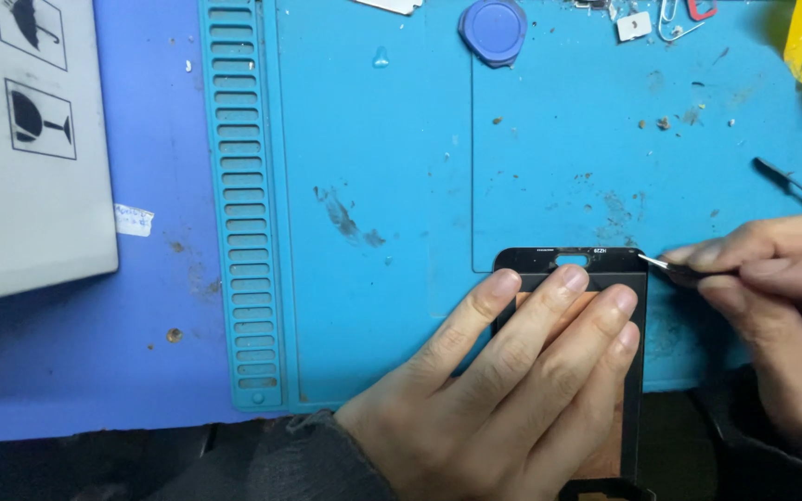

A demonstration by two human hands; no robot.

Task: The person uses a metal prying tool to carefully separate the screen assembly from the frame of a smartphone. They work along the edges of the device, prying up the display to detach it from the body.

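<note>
Flat under my left hand [512,390] lies a black phone screen panel [638,371], on the near edge of the blue work mat [382,306]. Its fingers are spread out and press down, not gripping. I see my right hand [772,278] pinching thin metal tweezers [666,265], tip touching the panel's top right corner. Farther off sit a round blue disc [492,30] and a grey box [20,148].

A grey cardboard box [30,139] with black handling symbols is seen far left of the black phone screen panel [573,264]; a small white label [133,220] lies between them.
</note>
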